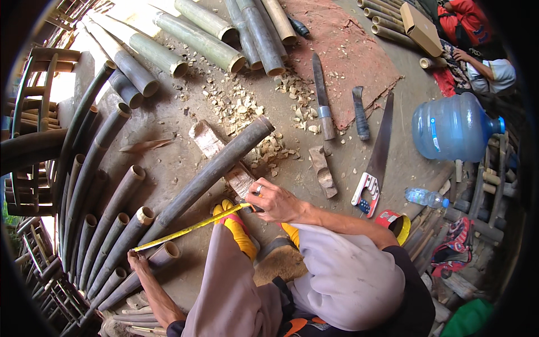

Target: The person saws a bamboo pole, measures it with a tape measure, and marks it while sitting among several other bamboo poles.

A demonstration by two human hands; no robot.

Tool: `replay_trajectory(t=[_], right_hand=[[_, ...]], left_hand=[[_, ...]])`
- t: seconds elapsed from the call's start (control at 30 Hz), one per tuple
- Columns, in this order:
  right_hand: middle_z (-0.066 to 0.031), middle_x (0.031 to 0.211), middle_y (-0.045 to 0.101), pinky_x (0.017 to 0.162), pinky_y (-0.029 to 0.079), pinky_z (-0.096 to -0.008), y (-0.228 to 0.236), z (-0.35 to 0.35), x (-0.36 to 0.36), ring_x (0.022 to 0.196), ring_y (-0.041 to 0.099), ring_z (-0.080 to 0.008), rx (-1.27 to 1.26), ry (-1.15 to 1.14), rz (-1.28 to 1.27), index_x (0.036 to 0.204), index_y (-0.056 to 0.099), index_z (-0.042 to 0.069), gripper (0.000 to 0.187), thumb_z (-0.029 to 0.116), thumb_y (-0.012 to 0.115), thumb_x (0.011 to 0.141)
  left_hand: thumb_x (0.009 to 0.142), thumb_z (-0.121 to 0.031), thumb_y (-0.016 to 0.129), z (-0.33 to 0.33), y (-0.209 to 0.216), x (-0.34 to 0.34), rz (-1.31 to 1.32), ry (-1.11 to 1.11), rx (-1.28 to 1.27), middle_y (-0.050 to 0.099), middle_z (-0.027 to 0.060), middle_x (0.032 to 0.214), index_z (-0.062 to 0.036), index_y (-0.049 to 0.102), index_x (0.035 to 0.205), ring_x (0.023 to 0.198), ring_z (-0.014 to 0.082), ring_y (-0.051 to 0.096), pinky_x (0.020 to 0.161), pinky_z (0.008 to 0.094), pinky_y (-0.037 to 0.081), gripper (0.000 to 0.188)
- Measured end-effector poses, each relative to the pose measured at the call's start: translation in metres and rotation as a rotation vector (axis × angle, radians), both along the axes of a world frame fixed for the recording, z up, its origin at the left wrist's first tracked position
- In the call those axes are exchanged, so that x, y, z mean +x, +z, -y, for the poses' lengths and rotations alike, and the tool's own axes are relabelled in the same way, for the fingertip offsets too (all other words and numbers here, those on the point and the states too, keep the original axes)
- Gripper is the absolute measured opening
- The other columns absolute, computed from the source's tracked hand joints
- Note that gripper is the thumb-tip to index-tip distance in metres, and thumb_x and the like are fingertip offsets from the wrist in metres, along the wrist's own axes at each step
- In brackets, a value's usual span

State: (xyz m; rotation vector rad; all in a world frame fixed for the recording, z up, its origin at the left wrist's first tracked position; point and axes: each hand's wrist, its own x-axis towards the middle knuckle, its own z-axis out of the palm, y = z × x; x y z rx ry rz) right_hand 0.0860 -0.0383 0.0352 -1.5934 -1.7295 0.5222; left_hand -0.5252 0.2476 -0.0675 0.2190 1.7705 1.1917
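Observation:
A yellow tape measure [193,227] is stretched between my two hands, slanting up from lower left to the middle. My left hand [136,260] is closed on the end of its blade, beside the cut ends of several bamboo poles. My right hand [276,203], with a ring on one finger, is closed round the case, which the fingers mostly hide. Just beyond the blade, a dark bamboo pole [210,174] slants with its far end raised across a wooden block [208,139]. My feet in yellow socks [242,238] are below the tape.
A long knife [320,95], a shorter blade [360,112], a handsaw [377,157] and a notched wood piece [323,171] lie to the right. Beyond are a blue water jug [449,126] and a plastic bottle [425,197]. Bamboo poles [205,42] lie at the back; another person [488,73] sits far right.

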Motion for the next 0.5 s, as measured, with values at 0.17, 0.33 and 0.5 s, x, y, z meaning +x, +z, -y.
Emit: replay_trajectory(t=[0.17,0.33,0.5], right_hand=[[-0.0183,0.096,0.055,0.082,0.050,-0.0417,-0.010,0.032,0.001,0.094,0.055,-0.0343,-0.097,-0.153,-0.007,0.103,0.053,0.003,0.045,0.010,0.075,0.064],[-0.0193,0.096,0.056,0.078,0.049,-0.0440,-0.002,0.072,0.002,0.088,0.057,-0.0389,-0.236,-0.363,-0.259,0.101,0.053,0.002,0.038,0.008,0.069,0.067],[-0.0206,0.090,0.057,0.076,0.047,-0.0465,-0.010,0.181,0.012,0.087,0.057,-0.0405,-0.398,-0.790,-0.239,0.097,0.053,0.002,0.033,0.009,0.069,0.069]], left_hand=[[0.083,-0.002,0.062,0.071,0.059,0.249,0.295,-0.616,-0.025,0.059,0.0035,0.095,-0.0031,0.060,0.107,0.083,0.0164,0.057,0.071,0.0289,0.048,0.024],[0.081,0.007,0.061,0.121,0.172,0.433,0.391,-1.448,-0.214,0.062,0.0044,0.090,-0.0026,0.060,0.100,0.080,0.0117,0.060,0.075,0.0255,0.050,0.022],[0.076,-0.021,0.068,0.088,0.211,0.514,-0.332,-2.306,0.170,0.065,0.0074,0.090,0.0012,0.060,0.105,0.086,0.0181,0.063,0.079,0.0318,0.049,0.037]])
